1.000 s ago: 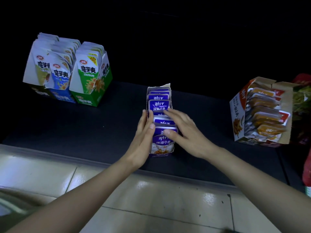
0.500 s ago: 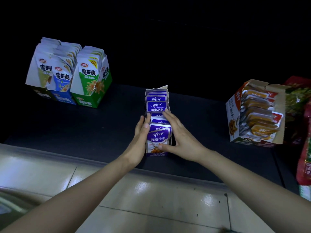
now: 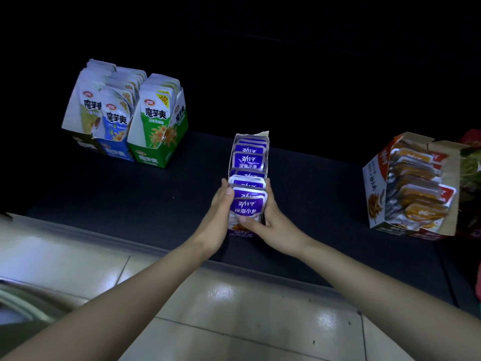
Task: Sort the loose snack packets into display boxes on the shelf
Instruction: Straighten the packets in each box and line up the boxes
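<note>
The purple packets (image 3: 248, 204) read "劲仔" above "深海小鱼". The green packet (image 3: 155, 113), the blue packet (image 3: 117, 118) and the side of the green box (image 3: 180, 116) read "魔芋爽". A yellow tag (image 3: 163, 96) on the green packet reads "20%".

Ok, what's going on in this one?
A person is squaring up a purple display box full of purple packets on a dark shelf. The left hand presses flat against the box's left side; the right hand grips its right side, thumb across the front packet. Green and blue boxes stand filled at back left, and an orange box at right.
</note>
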